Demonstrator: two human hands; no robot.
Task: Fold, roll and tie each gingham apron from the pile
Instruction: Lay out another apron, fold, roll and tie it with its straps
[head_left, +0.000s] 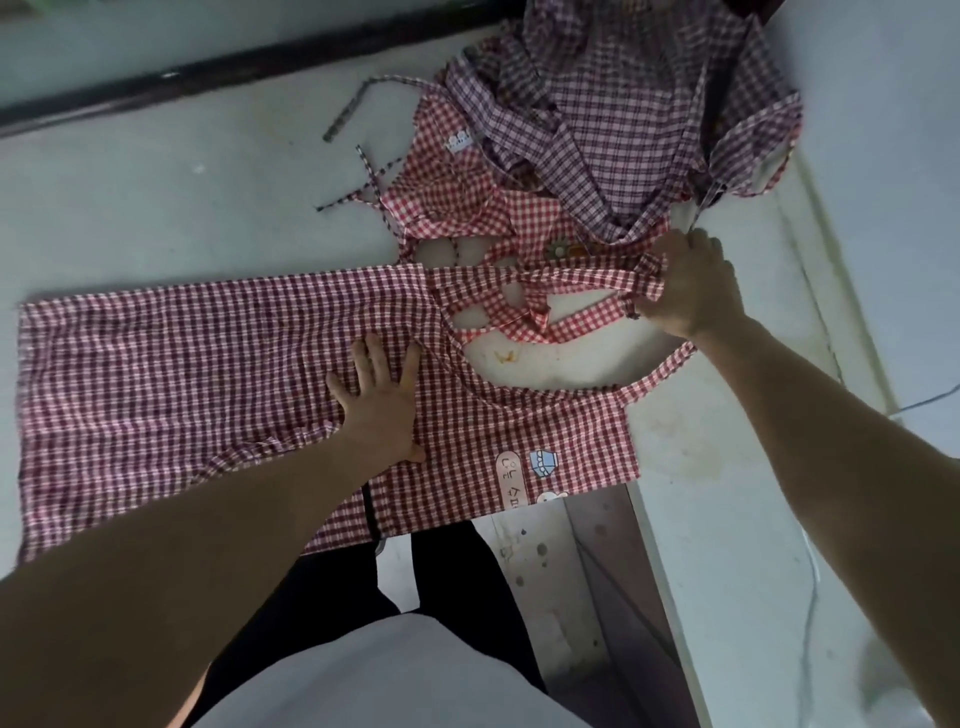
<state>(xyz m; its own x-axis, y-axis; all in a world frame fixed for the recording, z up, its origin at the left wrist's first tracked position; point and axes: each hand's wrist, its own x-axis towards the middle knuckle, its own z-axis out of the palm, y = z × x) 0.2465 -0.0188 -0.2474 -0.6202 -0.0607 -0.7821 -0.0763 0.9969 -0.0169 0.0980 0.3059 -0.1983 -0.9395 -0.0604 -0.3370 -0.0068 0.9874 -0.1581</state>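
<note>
The left hand (376, 402) lies flat with fingers spread, pressing on the red checked apron (171, 379) near its middle. The right hand (688, 283) has its fingers curled around a bunch of that apron's straps (545, 291), pinching them where they gather at the far right. The apron is spread across the pale table (156, 208), its near edge hanging over the table's front, and its bib with three small printed patches (530, 475) sits toward the right. Behind it lies the pile (571, 130): one brighter red checked apron (457, 187) and, on top of it, what seems to be one purple checked apron (623, 104), though the folds may hide more. Loose ties (363, 187) trail left from the pile.
</note>
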